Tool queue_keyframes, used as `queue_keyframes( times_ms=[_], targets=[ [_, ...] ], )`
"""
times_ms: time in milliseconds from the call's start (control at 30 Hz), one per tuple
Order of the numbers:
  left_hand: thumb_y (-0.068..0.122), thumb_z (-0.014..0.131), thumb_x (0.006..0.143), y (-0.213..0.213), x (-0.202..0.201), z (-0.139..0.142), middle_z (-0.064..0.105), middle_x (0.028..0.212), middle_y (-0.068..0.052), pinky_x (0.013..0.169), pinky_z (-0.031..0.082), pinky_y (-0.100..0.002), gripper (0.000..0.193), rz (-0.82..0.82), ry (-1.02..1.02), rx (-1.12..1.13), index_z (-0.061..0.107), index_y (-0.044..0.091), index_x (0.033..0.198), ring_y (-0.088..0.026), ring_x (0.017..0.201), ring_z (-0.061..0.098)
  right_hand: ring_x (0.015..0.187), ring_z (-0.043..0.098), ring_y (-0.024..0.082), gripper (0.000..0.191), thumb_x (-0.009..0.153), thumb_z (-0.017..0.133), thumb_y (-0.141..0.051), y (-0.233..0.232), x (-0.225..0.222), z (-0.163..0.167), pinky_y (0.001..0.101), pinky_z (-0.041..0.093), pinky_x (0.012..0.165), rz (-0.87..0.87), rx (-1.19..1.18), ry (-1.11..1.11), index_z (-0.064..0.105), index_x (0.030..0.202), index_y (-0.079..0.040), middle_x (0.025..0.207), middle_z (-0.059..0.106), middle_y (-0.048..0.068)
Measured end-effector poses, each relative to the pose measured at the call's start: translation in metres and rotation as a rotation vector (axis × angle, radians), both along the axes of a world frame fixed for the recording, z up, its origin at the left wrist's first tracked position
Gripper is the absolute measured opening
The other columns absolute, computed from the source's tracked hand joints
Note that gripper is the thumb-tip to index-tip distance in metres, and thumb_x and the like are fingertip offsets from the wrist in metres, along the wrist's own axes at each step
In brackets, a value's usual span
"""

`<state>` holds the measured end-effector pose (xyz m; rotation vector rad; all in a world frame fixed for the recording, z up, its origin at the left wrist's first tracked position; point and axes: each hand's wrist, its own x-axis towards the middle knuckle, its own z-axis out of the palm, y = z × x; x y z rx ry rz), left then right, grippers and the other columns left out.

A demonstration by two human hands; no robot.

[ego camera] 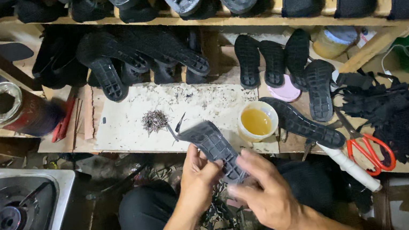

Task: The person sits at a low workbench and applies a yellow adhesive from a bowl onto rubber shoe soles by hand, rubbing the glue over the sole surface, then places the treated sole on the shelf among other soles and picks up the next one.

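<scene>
So both hands are on one black rubber shoe sole (215, 148), held up over the person's lap just in front of the low workbench (125, 127). The left hand (198, 178) grips it from the left side, thumb up along the edge and fingers curled around the back, about midway down the sole. The right hand (264, 190) is closed on the lower end, fingers pressing across the treaded face, so the bottom tip of the sole is hidden under them. The sole tilts up and to the left, tread facing the camera, its top end poking out above both hands and nearly reaching the bench edge. Right past that top end there's a little pile of small nails (154, 120) on the white board, and just to the right a small yellow cup of amber glue (257, 120). Another black sole (304, 128) lies flat beside the cup, then orange-handled scissors (369, 150) further right, well apart from the hands. More soles stand in a row at the back, and a gas stove (9, 220) sits off to the left.
</scene>
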<state>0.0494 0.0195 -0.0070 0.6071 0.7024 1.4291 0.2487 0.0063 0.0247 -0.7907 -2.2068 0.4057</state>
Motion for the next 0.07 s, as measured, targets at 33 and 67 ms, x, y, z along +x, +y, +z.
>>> queue_keyframes(
  times_ms=[33, 67],
  targets=[
    [-0.010, 0.059, 0.088, -0.0009, 0.0080, -0.0002, 0.064, 0.124, -0.009, 0.087, 0.045, -0.031, 0.065, 0.048, 0.052, 0.041, 0.044, 0.008, 0.149, -0.016, 0.102, 0.058, 0.144, 0.049, 0.036, 0.035, 0.089, 0.068, -0.003, 0.0008, -0.0021, -0.0013, 0.0458, 0.044, 0.118, -0.047, -0.137, 0.099, 0.070, 0.123, -0.010, 0.155, 0.044, 0.017],
    [-0.009, 0.060, 0.085, -0.0032, 0.0130, 0.0000, 0.064, 0.126, -0.008, 0.100, 0.052, -0.033, 0.066, 0.100, 0.105, 0.083, 0.043, 0.009, 0.146, -0.017, 0.114, 0.063, 0.147, 0.043, 0.038, 0.046, 0.090, 0.067, -0.005, 0.0062, -0.0038, -0.0026, 0.0485, 0.040, 0.118, -0.027, -0.313, 0.212, 0.058, 0.134, -0.013, 0.159, 0.038, 0.015]
  ],
)
